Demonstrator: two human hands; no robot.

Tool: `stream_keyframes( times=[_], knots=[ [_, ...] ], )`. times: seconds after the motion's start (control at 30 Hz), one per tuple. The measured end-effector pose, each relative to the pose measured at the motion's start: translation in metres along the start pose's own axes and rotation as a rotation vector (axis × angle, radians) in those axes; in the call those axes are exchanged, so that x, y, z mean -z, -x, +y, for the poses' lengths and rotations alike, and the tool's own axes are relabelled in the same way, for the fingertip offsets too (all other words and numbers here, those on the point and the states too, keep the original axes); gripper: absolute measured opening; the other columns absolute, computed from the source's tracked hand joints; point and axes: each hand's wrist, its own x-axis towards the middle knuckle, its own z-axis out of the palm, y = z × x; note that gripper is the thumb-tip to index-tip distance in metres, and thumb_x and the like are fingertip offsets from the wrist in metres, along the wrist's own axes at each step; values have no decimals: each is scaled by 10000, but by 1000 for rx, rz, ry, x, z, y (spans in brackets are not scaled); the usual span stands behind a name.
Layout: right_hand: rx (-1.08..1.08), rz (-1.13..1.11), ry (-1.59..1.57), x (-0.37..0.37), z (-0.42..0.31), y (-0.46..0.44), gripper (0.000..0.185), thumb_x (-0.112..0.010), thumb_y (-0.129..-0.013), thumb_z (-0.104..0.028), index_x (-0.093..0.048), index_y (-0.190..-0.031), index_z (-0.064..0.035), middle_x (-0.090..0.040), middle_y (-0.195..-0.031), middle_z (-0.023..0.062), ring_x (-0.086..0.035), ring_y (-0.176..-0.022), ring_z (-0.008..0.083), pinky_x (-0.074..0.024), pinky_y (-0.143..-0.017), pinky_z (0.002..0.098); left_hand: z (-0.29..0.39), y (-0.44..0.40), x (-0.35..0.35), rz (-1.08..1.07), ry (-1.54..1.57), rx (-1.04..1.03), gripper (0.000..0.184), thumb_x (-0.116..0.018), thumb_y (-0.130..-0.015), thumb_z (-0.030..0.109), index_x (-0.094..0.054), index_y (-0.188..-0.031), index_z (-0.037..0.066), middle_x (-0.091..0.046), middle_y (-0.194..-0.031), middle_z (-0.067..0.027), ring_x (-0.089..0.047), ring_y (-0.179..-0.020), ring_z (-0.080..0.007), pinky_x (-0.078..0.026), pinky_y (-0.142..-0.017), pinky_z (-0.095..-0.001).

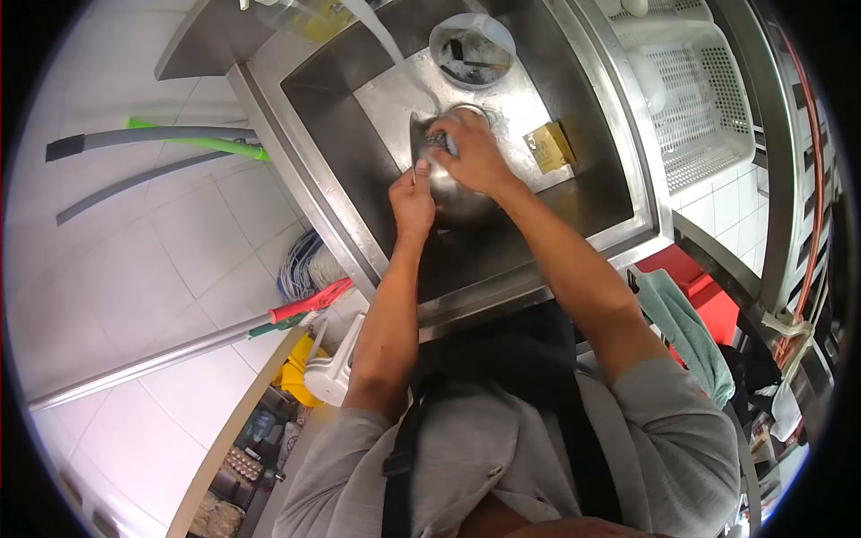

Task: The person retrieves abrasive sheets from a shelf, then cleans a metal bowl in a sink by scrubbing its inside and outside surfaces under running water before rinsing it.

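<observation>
Stainless-steel sink (299, 130), set beside white tiles (193, 229); 12 o'clock is taken as the top of the view. A white slotted basket (746, 148) is seen outside the sink, between 2 and 3 o'clock.

The metal vessel (459, 204) is held within the sink, near its middle. It is tilted, its long axis lying roughly from 12 to 6 o'clock; the exact facing of its mouth cannot be told through blur and hands. Its wall is smooth, shiny and curved, and its thin rim is turned toward 9 o'clock. The rim is pinched by the left hand (413, 204), thumb extended upward, other fingers partly hidden. A grey, coarse scourer (437, 140) is pressed to the vessel by the bent fingers of the right hand (475, 154); their exact spacing is blurred.

A round translucent tub (485, 76) is placed at 12 o'clock, and a flat gold packet (550, 147) at 2 o'clock. Bare sink floor is left toward 10 o'clock and between vessel and packet.
</observation>
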Motion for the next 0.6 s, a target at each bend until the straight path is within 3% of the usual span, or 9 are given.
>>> stream_keyframes(
  times=[0.07,0.13,0.2,0.27,0.3,0.4,0.43,0.5,0.6],
  knots=[
    [-73,139,57,11,14,-4,411,-734,-867,-365,-665,-1180,-109,-607,-1229,198,-549,-1210,386,-406,-1066,472,29,0,-1,-57,-93,-16,517,-579,-1053,378,-644,-786,-60,-533,-621,-31,-438,-628,-103,-410,-580,-336],
    [-412,-28,-34,33,37,-37,449,-658,-918,-358,-629,-1272,-82,-606,-1283,237,-543,-1216,423,-435,-1066,505,2,-8,2,-164,-169,-109,529,-552,-1063,382,-630,-786,-61,-513,-602,-79,-434,-612,-132,-412,-576,-364],
    [-187,-72,14,-21,105,-47,408,-631,-930,-303,-626,-1268,-76,-624,-1260,255,-551,-1214,414,-435,-1062,493,-6,-6,-3,-196,-234,-180,542,-520,-1075,375,-609,-771,-65,-500,-598,-112,-426,-607,-157,-408,-578,-392],
    [-53,108,6,-3,27,-7,367,-606,-930,-240,-615,-1254,-67,-617,-1260,257,-548,-1212,422,-433,-1059,490,-1,-5,-15,-143,-297,-240,560,-482,-1089,356,-582,-741,-71,-493,-609,-132,-415,-613,-180,-398,-586,-422],
    [-23,105,37,1,3,11,378,-593,-917,-198,-585,-1262,-45,-615,-1255,259,-547,-1213,420,-428,-1059,489,-4,-4,-18,-140,-259,-193,554,-478,-1086,344,-546,-729,-74,-468,-605,-212,-396,-593,-226,-389,-575,-451],
    [-14,59,12,-7,19,13,441,-606,-902,-143,-528,-1329,-68,-569,-1305,218,-500,-1233,439,-409,-1060,510,-19,5,-16,-148,-342,-285,563,-497,-1076,370,-537,-727,-69,-457,-615,-263,-388,-567,-259,-397,-571,-466],
    [-54,72,-17,-25,54,-5,425,-610,-918,-177,-539,-1321,-63,-587,-1295,217,-538,-1213,415,-432,-1037,492,-21,9,-20,-143,-358,-280,538,-514,-1066,368,-560,-747,-62,-489,-630,-273,-440,-587,-339,-409,-581,-482],
    [-301,-208,-88,-47,89,-46,431,-636,-910,-183,-544,-1312,-60,-600,-1289,220,-565,-1207,391,-450,-1025,469,-25,21,-29,-139,-391,-264,490,-548,-1047,363,-607,-787,-49,-553,-660,-295,-542,-629,-499,-434,-602,-513],
    [-470,-355,-176,-38,82,-61,452,-664,-893,-209,-554,-1292,-26,-621,-1262,249,-595,-1206,393,-471,-1016,465,-23,32,-16,-213,-447,-219,447,-590,-1029,346,-624,-815,-45,-571,-655,-289,-577,-638,-489,-447,-612,-513]
  ],
)
